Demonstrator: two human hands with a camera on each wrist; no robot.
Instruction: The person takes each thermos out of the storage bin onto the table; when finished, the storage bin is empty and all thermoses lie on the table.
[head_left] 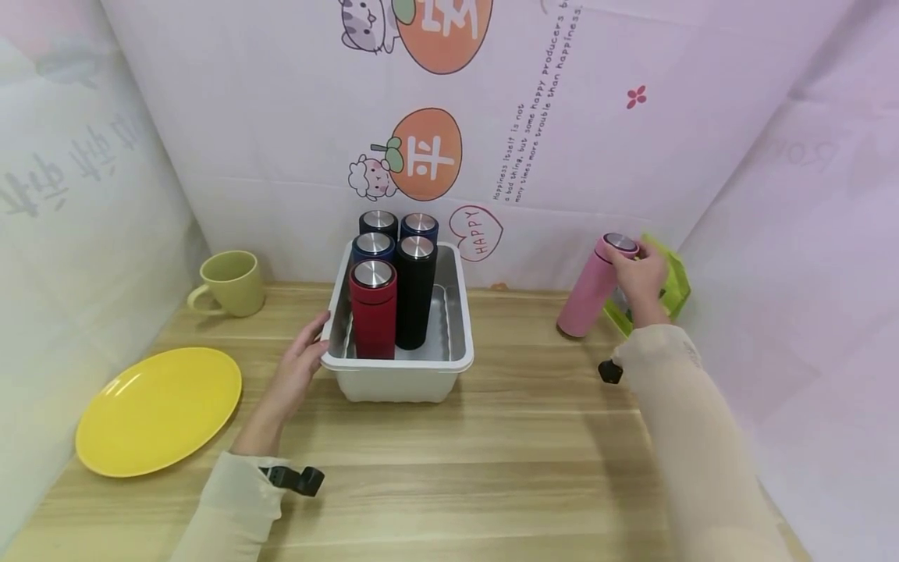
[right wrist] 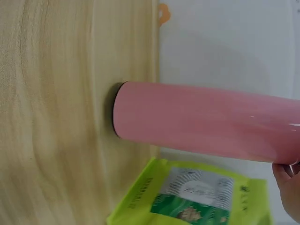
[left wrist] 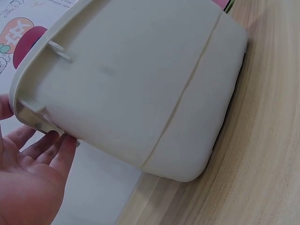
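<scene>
Starting from the left side of the wooden surface: there's a yellow plate with nothing on it, and behind it a pale green mug with its handle pointing left, can't see inside it.

Next up, the left hand is resting flat against the left rim of a white tub. Fingers are straight and relaxed, just touching under the lip near the front corner, not wrapped around anything. The left wrist view shows the fingertips tucked right under that rim.

The tub sits mid-surface and holds five upright flasks, all with shiny metal caps: a red flask at the front left, a tall black flask beside it on the right, a blue flask behind the red one, and two more dark ones, a black flask at the back and a navy flask at the back. The right part of the tub is open floor with a ridged metal-looking liner.

Over on the right, well apart from the tub, is the pink flask. It's matte pink, slim, silver cap, dark base, tilted with its top leaning right and its base on the surface near the back wall. The right hand grips it round the top end, fingers curled over the cap area. Just behind it a lime green packet leans in the corner.
</scene>
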